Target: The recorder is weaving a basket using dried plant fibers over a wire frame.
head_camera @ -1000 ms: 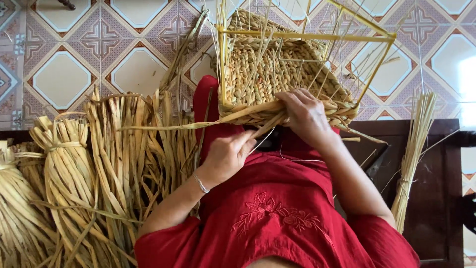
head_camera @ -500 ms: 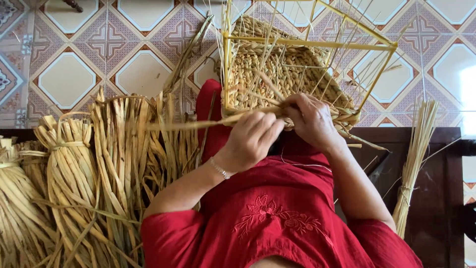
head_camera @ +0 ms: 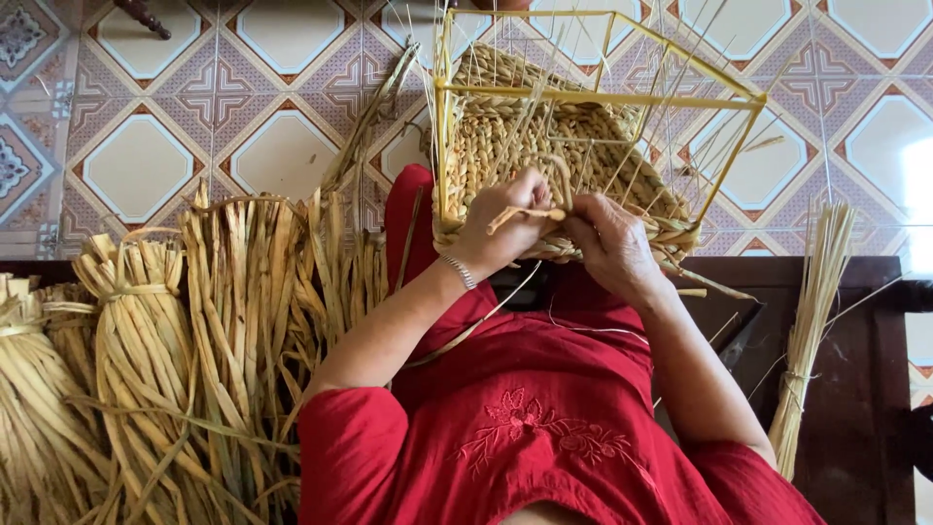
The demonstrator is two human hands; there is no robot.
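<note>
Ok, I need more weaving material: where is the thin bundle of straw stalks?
In the head view, the thin bundle of straw stalks stands at the right, leaning against the dark wooden furniture, beyond the right hand.

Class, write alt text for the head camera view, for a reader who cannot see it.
A person in a red dress weaves a straw basket on a yellow wire frame, the left hand pinching a straw strand beside the right hand. Tied straw bundles stand at the person's left above a patterned tile floor.

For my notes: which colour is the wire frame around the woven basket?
Yellow; the wire frame shows best in the head view.
</note>
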